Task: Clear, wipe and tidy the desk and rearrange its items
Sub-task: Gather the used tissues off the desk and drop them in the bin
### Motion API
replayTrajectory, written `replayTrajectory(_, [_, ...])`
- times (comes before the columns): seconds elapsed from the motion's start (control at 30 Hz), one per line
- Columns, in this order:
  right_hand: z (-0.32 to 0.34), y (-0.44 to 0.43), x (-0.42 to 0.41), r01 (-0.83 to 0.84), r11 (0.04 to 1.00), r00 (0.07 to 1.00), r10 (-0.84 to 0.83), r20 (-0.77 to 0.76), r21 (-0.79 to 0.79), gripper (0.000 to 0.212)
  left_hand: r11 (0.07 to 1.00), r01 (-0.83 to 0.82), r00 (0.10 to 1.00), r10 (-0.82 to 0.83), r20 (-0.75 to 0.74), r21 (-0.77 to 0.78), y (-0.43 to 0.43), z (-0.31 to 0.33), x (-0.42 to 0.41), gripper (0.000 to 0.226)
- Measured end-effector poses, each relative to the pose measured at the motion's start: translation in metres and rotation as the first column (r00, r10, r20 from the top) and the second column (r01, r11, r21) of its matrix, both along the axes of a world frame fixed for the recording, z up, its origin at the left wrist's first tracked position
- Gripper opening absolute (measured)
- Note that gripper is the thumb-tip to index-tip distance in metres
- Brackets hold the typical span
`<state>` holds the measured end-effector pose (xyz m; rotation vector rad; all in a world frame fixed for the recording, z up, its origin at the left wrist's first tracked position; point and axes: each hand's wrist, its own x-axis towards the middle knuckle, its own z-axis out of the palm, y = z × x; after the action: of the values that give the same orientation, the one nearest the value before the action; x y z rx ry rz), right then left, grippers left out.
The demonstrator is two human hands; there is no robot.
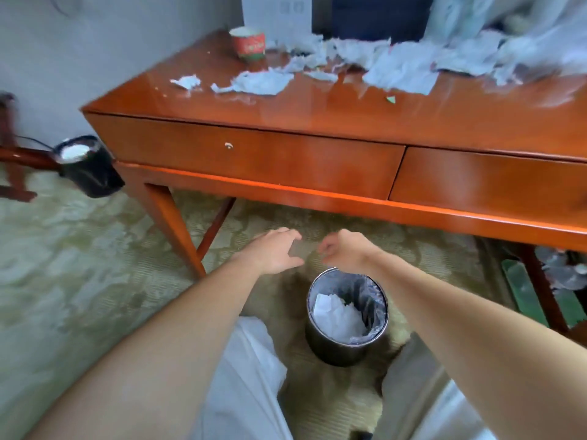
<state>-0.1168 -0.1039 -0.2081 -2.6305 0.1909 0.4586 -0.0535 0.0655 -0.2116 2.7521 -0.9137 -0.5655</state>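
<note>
A glossy orange-brown wooden desk [317,106] fills the upper half of the view. Torn pale paper scraps [403,68] litter its top, thickest toward the back right. A red and white paper cup [248,42] stands at the back left. On the carpet in front of the desk stands a dark round waste bin [344,347] lined with a bag and holding crumpled paper. My left hand [273,252] and my right hand [344,250] hover side by side just above the bin's far rim. Both hold nothing, the left with fingers spread and the right with fingers loosely curled.
A second dark bin [90,173] holding white paper hangs tilted at the desk's left corner. A dark wooden frame [14,160] stands at far left. Green objects [527,293] lie under the desk's right side. Two desk drawers [254,154] are closed. My pale trousers [251,376] show below.
</note>
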Motion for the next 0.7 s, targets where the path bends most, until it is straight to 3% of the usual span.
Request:
replayTrajectory(0.13, [0.066, 0.022, 0.007, -0.075, 0.997, 0.990, 0.078, 0.114, -0.030, 0.033, 0.996, -0.065, 0.995, 0.069, 0.071, -0.056, 0.030, 0.066, 0.002, 0.060])
replayTrajectory(0.37, [0.153, 0.039, 0.052, -0.073, 0.997, 0.958, 0.073, 0.277, -0.008, 0.025, 0.979, -0.145, 0.966, 0.172, 0.193, -0.144, 0.069, 0.160, 0.037, 0.056])
replayTrajectory(0.6, [0.193, 0.033, 0.133, -0.004, 0.997, 0.931, 0.032, 0.364, -0.076, 0.029, 0.940, -0.289, 0.894, 0.333, 0.298, -0.183, 0.086, 0.201, 0.108, 0.054])
replayTrajectory(0.7, [0.200, 0.019, 0.169, 0.061, 0.994, 0.917, -0.020, 0.399, -0.091, 0.042, 0.882, -0.425, 0.833, 0.469, 0.294, -0.201, 0.084, 0.203, 0.148, 0.060])
